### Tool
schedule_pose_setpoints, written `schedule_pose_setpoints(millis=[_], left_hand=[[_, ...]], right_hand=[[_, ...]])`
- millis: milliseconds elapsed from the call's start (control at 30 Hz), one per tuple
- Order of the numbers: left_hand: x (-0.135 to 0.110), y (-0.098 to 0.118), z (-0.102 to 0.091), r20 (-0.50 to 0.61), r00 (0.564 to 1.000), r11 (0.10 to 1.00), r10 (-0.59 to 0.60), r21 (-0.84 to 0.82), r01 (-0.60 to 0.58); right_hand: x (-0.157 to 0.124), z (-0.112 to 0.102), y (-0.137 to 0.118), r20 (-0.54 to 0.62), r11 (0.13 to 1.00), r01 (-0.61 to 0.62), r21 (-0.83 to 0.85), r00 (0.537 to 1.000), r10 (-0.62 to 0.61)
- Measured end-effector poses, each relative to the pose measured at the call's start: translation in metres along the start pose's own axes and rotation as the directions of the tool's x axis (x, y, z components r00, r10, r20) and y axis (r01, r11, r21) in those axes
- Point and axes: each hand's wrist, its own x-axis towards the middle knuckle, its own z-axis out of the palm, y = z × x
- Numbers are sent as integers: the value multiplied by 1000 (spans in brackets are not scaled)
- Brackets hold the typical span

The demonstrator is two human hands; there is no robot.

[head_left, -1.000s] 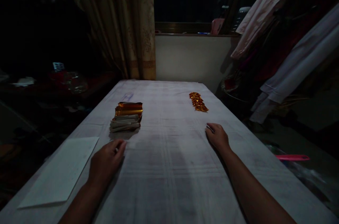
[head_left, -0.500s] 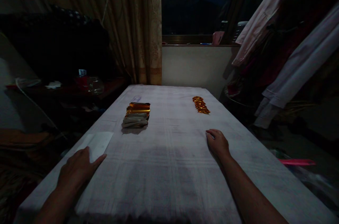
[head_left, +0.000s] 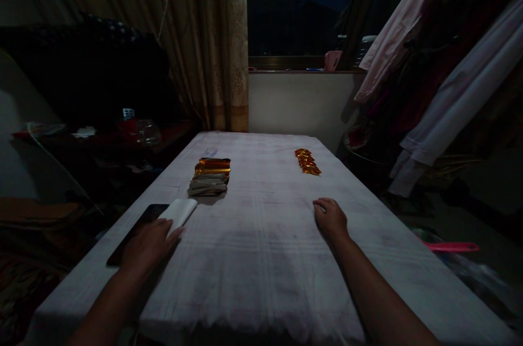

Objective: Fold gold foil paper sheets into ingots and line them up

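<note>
My left hand [head_left: 149, 242] grips a folded white sheet, likely paper [head_left: 180, 211], between thumb and fingers at the table's left side. Partly under that hand lies a flat dark smartphone [head_left: 137, 229]. My right hand [head_left: 332, 216] rests on the cloth with its fingers curled in, and nothing shows in it. Beyond the left hand is a stack of gold foil and greyish paper sheets [head_left: 210, 177], laid overlapping. Past the right hand sits a short row of folded gold foil pieces [head_left: 307, 162].
A pale checked cloth [head_left: 261, 259] covers the table. On the left, a dark side table holds a glass jar [head_left: 147, 132]. Clothes [head_left: 445, 90] hang at the right, and a pink handle [head_left: 451, 247] sticks out beside the table. A curtain [head_left: 204, 46] and window stand behind.
My left hand has moved right and slightly forward with the white sheet, which uncovers the dark smartphone. My right hand stays curled in about the same place. The view has shifted slightly.
</note>
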Motion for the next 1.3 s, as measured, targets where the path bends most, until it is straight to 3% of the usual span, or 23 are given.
schedule_pose_setpoints(millis=[100, 200, 267, 433, 533, 667, 800, 967, 1300], left_hand=[[8, -9, -4, 65, 997, 998, -39, -56, 42], [16, -35, -11, -45, 981, 981, -190, 33, 192], [20, -55, -12, -63, 976, 974, -208, 74, 212], [27, -81, 8, -13, 974, 969, -227, 94, 227], [29, -83, 19, -5, 970, 966, -243, 95, 242], [25, -77, 19, 29, 973, 972, -231, 59, 229], [15, -66, 17, -76, 980, 983, -182, 18, 184], [10, -61, 22, -103, 986, 989, -127, 56, 134], [9, -68, 7, -55, 965, 963, -255, 78, 259]], right_hand=[[0, 0, 0, 1, 1000, 6, -10, 1000, -6], [0, 0, -1, 2, 1000, 9, -21, 1000, -9], [0, 1, -1, 5, 1000, 11, -26, 1000, -11], [-1, 1, -2, 13, 999, 17, -35, 1000, -16], [-1, 0, -3, 13, 999, 19, -39, 1000, -18], [-1, -1, -3, 17, 999, 22, -45, 1000, -21], [-1, -1, -4, 19, 998, 22, -53, 1000, -21], [-1, -1, -5, 25, 998, 26, -61, 999, -24], [-2, 1, -1, 11, 996, 48, -73, 999, -47]])
